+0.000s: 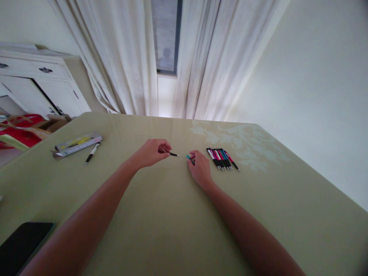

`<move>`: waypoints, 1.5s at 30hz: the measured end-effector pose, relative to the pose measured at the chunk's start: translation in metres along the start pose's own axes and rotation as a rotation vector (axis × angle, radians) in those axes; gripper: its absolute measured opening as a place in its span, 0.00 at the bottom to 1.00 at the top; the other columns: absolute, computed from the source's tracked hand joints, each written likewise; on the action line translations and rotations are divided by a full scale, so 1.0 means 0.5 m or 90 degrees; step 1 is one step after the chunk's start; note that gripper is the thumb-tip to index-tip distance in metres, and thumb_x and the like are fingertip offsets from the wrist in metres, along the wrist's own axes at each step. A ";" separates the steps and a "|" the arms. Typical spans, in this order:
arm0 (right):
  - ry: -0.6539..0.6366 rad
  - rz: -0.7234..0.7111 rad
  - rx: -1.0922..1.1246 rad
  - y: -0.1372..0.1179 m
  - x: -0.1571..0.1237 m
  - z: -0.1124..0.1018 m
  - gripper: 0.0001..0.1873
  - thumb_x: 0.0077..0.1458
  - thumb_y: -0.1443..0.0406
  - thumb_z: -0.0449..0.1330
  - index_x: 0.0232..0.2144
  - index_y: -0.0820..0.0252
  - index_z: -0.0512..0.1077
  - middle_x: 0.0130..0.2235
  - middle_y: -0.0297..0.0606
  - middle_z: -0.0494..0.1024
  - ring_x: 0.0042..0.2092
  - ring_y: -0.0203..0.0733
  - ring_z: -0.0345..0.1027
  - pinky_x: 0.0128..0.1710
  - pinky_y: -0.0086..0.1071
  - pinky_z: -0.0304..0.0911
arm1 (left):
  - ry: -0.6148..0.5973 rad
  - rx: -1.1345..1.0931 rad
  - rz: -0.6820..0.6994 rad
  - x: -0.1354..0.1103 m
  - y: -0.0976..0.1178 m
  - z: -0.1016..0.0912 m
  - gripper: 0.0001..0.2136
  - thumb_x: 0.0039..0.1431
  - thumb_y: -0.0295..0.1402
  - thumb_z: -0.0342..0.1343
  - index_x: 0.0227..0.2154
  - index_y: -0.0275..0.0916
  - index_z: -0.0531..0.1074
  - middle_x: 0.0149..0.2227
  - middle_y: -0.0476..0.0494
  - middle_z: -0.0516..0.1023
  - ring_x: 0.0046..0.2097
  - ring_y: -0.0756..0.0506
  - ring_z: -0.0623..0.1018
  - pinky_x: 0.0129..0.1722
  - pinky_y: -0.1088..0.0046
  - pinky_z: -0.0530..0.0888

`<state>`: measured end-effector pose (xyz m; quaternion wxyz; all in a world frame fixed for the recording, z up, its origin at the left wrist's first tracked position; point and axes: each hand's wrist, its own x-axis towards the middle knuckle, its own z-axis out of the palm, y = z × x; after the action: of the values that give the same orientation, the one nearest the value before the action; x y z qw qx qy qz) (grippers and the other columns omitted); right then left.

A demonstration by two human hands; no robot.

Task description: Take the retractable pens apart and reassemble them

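My left hand (155, 152) is closed around a slim pen (174, 154) whose dark grip and light tip point right, toward my other hand. My right hand (199, 167) rests low over the table, its fingers curled on a teal and black pen (189, 158), partly hidden by them. Just right of that hand lies a row of several pens (220, 159), side by side, in white, pink, teal and blue with black grips. One pink pen (231, 160) at the row's right end is slanted a little apart.
On the left of the table (149, 214) lie an open pen box (77, 145) and a white and black pen (92, 153). A dark phone-like slab (25, 245) is at the near left. Red bags (23, 130) and a white cabinet (43, 80) stand beyond the left edge.
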<state>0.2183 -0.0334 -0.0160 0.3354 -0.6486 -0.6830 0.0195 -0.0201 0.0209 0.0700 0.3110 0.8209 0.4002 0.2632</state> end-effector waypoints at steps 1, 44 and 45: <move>-0.010 -0.008 0.011 0.004 0.001 0.003 0.10 0.60 0.67 0.58 0.46 0.59 0.69 0.40 0.40 0.78 0.44 0.48 0.71 0.47 0.40 0.61 | -0.003 -0.003 -0.003 0.000 -0.001 -0.001 0.08 0.54 0.34 0.62 0.36 0.37 0.77 0.35 0.43 0.84 0.37 0.43 0.83 0.39 0.69 0.78; -0.013 -0.211 0.170 -0.047 -0.006 -0.040 0.12 0.68 0.65 0.52 0.47 0.54 0.74 0.44 0.43 0.75 0.49 0.47 0.67 0.53 0.41 0.64 | -0.084 0.103 0.088 0.004 0.021 0.032 0.09 0.61 0.35 0.58 0.40 0.42 0.82 0.36 0.44 0.81 0.38 0.44 0.79 0.41 0.68 0.72; -0.020 -0.225 0.169 -0.047 -0.007 -0.039 0.11 0.68 0.65 0.53 0.46 0.54 0.75 0.44 0.43 0.75 0.48 0.47 0.67 0.52 0.41 0.64 | -0.078 0.086 0.080 0.004 0.022 0.036 0.09 0.60 0.35 0.59 0.40 0.41 0.81 0.35 0.45 0.81 0.37 0.44 0.79 0.41 0.69 0.73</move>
<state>0.2069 -0.0479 0.0083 0.4052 -0.4683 -0.7828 0.0604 -0.0013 0.0121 0.0663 0.2618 0.8780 0.3450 0.2036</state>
